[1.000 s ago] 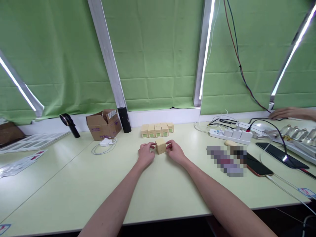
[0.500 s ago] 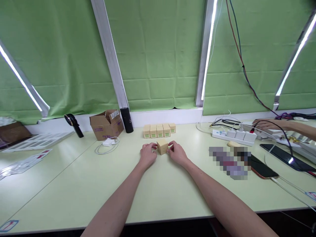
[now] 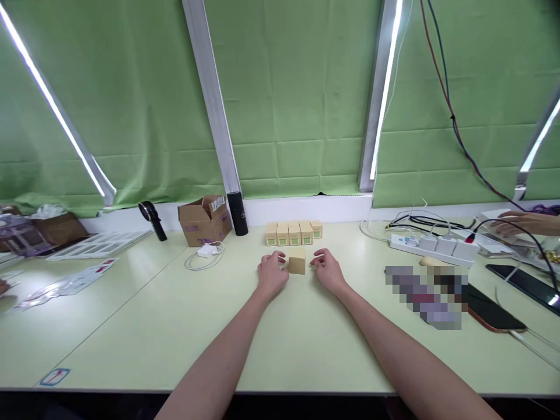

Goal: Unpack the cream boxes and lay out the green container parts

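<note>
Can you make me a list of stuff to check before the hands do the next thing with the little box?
1. Little box standing flat on the table: ok.
2. Left hand touching the box: ok.
3. Right hand touching the box: not ok, there is a small gap.
4. Row of boxes behind, standing apart from it: ok.
5. Box flap closed: cannot tell.

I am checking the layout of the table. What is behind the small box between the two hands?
Behind the small box stands a row of five similar boxes, apart from it, then the white sill and green blinds. The table strip directly behind the box is hidden.
</note>
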`<state>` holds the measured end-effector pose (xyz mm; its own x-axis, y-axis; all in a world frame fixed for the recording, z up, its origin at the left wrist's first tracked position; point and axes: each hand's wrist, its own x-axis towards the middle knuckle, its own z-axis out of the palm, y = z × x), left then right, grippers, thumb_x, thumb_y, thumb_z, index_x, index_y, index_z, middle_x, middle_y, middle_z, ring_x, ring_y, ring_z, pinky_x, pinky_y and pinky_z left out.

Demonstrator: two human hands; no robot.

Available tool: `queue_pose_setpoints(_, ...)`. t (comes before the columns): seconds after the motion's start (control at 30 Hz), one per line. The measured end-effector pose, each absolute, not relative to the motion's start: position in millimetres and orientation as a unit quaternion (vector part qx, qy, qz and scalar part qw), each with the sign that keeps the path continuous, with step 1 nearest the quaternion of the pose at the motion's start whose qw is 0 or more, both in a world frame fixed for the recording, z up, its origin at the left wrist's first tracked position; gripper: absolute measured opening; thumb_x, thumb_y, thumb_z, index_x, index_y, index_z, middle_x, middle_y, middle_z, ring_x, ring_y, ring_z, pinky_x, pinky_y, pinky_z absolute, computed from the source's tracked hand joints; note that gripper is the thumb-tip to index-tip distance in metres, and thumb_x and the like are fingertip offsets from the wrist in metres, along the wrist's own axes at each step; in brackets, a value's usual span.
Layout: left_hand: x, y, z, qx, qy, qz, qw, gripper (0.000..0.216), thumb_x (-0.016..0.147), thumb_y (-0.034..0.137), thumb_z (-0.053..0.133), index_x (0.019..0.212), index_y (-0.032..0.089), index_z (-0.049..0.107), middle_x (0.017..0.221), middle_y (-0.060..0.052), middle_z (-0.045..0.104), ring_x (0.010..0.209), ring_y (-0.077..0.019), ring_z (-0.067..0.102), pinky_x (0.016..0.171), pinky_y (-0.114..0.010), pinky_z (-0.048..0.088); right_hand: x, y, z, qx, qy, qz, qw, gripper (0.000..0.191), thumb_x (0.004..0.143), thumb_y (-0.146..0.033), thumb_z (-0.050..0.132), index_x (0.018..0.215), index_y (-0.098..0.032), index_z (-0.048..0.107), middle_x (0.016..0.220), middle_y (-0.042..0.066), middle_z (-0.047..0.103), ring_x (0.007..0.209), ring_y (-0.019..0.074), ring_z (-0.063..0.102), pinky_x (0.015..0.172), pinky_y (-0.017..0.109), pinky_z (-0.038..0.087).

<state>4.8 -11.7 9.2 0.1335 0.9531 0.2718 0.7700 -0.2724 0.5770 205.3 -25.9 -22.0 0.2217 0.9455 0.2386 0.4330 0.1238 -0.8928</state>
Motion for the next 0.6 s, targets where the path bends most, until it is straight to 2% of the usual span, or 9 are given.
queue_pose_setpoints(0.13,8.7,-14.9,9.6,0.742,0.584,0.295,0.144,0.042,0.073,0.007,0.059,0.112,0.025,0.056,0.112,-0.007,0.074,0.127,-0.0318,0.051,0.103,-0.046,0.037,204.9,-23.8,-25.5,-0.597,-0.576,0.269,0.489,0.030,0.083,-0.013,0.049,0.109,-0.026,0.054,0.099,0.003,0.074,0.097,0.0205,0.068,0.086,0.036,0.050)
queue_pose_setpoints(0.27,17.4,-21.7,10.8,0.751,0.588,0.275,0.122,0.042,0.074,0.014,0.063,0.114,0.023,0.055,0.112,-0.011,0.073,0.126,-0.0352,0.052,0.101,-0.047,0.036,204.8,-23.9,-26.6,-0.572,-0.598,0.280,0.487,0.051,0.078,-0.008,0.051,0.124,-0.029,0.052,0.124,0.004,0.071,0.119,0.0202,0.062,0.093,0.036,0.049)
queue_pose_setpoints(0.33,21.6,-24.8,11.0,0.750,0.591,0.270,0.124,0.045,0.077,0.025,0.067,0.119,0.022,0.052,0.117,-0.014,0.070,0.128,-0.0374,0.050,0.102,-0.048,0.035,205.2,-24.7,-26.1,-0.563,-0.605,0.287,0.485,0.061,0.075,-0.006,0.052,0.131,-0.031,0.048,0.127,0.003,0.070,0.119,0.0197,0.062,0.092,0.036,0.049)
queue_pose_setpoints(0.47,27.0,-27.2,9.8,0.745,0.595,0.270,0.133,0.063,0.077,0.049,0.072,0.126,0.020,0.047,0.135,-0.021,0.061,0.135,-0.0414,0.045,0.106,-0.050,0.034,206.4,-26.4,-24.5,-0.561,-0.608,0.297,0.477,0.062,0.075,-0.006,0.050,0.132,-0.029,0.046,0.113,0.002,0.073,0.102,0.0188,0.068,0.084,0.033,0.050)
queue_pose_setpoints(0.6,28.4,-24.7,8.1,0.744,0.595,0.268,0.145,0.065,0.078,0.053,0.070,0.129,0.020,0.046,0.140,-0.020,0.059,0.137,-0.0406,0.046,0.108,-0.049,0.033,206.8,-26.4,-23.7,-0.567,-0.608,0.294,0.471,0.055,0.075,-0.007,0.048,0.126,-0.028,0.050,0.096,-0.001,0.074,0.093,0.0187,0.067,0.082,0.032,0.049)
